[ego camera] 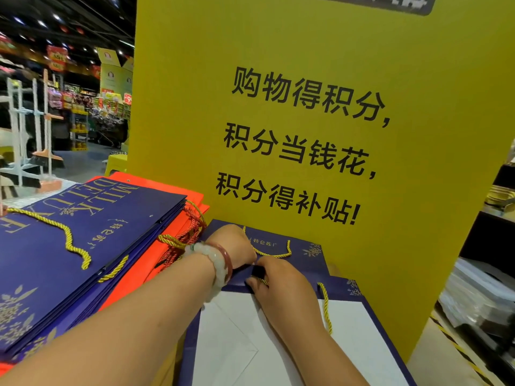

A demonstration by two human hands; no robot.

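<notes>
The left hand (232, 246), with a white bead bracelet (216, 263) and a reddish bangle (225, 256) at the wrist, and the right hand (281, 282) met at the folded top edge of a dark blue paper bag (306, 260) with a white inside and gold rope handles (324, 305). Both hands' curled fingers (271, 266) pinched that edge. A stack of flat blue and orange paper bags (55, 246) lay just left. A yellow board with black characters (306, 51) stood behind.

Yellow sign board (278, 37) blocks passage just behind the blue bag (306, 253); stack of flat bags (50, 246) closes the left side; approach is open from above and the near side
</notes>
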